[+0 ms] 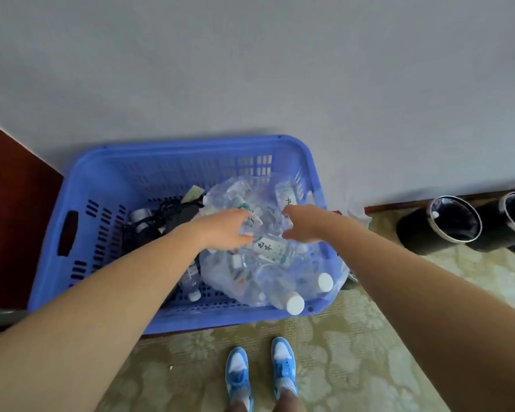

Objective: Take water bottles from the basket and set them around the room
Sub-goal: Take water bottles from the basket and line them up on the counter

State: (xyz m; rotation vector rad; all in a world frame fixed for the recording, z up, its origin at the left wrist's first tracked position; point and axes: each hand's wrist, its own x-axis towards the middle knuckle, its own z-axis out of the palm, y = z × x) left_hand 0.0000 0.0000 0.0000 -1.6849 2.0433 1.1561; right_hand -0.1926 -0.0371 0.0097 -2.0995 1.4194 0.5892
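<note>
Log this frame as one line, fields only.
phase: reaching | left hand: on bottles, grip unclear | right hand: open over bottles | basket: on floor by wall | bottles removed: none seen

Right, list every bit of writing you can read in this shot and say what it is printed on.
Bottle label between the hands: dark brush-style characters, too blurred to read.
Bottle label by the right hand: a dark mark, unreadable.
Bottle label under the left hand's fingers: dark strokes, unreadable.
Nothing else carries legible text.

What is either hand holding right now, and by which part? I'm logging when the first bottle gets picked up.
Cannot be told. Both the left hand and right hand are among the wrapped water bottles in the basket, with no clear grip visible.
</note>
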